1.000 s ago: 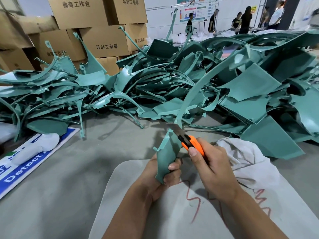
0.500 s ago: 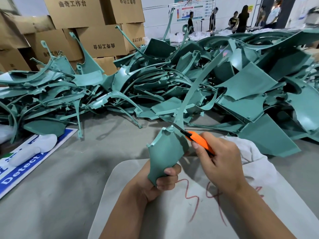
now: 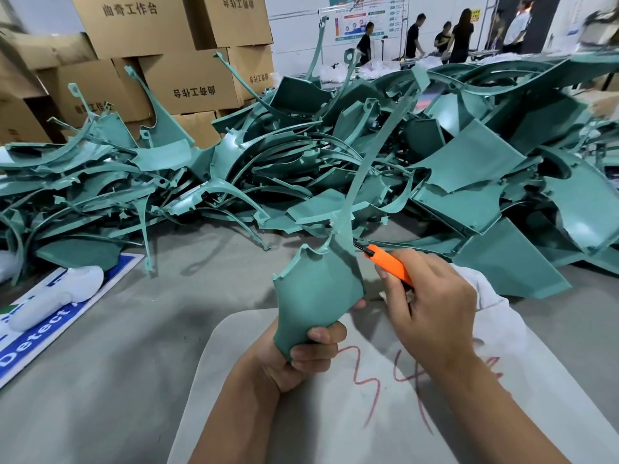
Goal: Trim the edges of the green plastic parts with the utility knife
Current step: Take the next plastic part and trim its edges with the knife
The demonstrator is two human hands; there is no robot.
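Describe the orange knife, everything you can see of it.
The knife is a slim utility knife with a bright orange body that looks like plastic, and a black front piece at its tip. The blade itself is too small to make out. It lies slanted, tip pointing up and left. The right hand grips its rear half, fingers curled round the handle. The tip sits at the right edge of the green part, which the left hand holds upright by its lower end.

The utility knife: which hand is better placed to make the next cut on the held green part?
Right. The right hand grips the utility knife, its tip at the held green part's edge; the left hand grips that part's bottom.
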